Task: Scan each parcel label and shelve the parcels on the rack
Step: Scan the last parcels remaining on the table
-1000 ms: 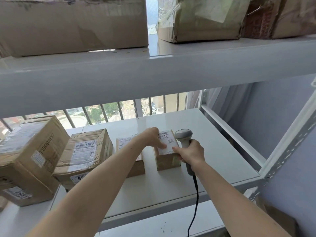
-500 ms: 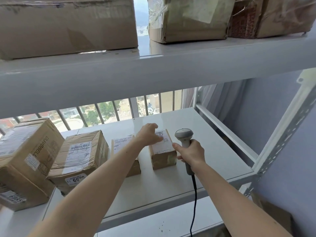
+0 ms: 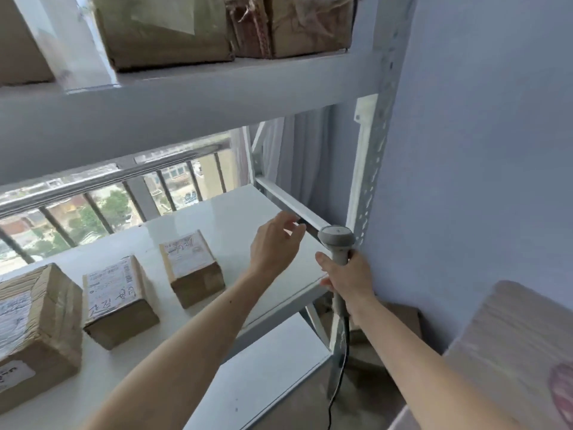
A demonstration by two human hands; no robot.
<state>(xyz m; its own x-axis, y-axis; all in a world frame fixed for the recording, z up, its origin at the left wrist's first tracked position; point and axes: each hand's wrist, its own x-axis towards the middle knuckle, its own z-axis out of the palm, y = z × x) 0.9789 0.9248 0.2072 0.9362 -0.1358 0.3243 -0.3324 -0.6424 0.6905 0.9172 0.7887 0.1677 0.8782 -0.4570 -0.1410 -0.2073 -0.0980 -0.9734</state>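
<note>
Head view: the small parcel [image 3: 193, 268] is lying on the shelf [image 3: 235, 218], left of both hands. The left hand [image 3: 274, 243] is hovering loosely open, holding nothing; the right hand [image 3: 348, 282] is gripping the scanner [image 3: 336, 240].

Pale blue wall [image 3: 483, 150], window railing [image 3: 93, 184], blurred buildings beyond, perhaps a wooden board [image 3: 502, 346] lower right

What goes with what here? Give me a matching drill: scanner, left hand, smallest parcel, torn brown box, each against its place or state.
Things:
1. scanner
2. left hand
3. smallest parcel
4. torn brown box

Places or states:
A. on the upper shelf
B. label up on the middle shelf
C. gripped by the right hand
D. open, holding nothing

Pairs: 1-C, 2-D, 3-B, 4-A
</note>
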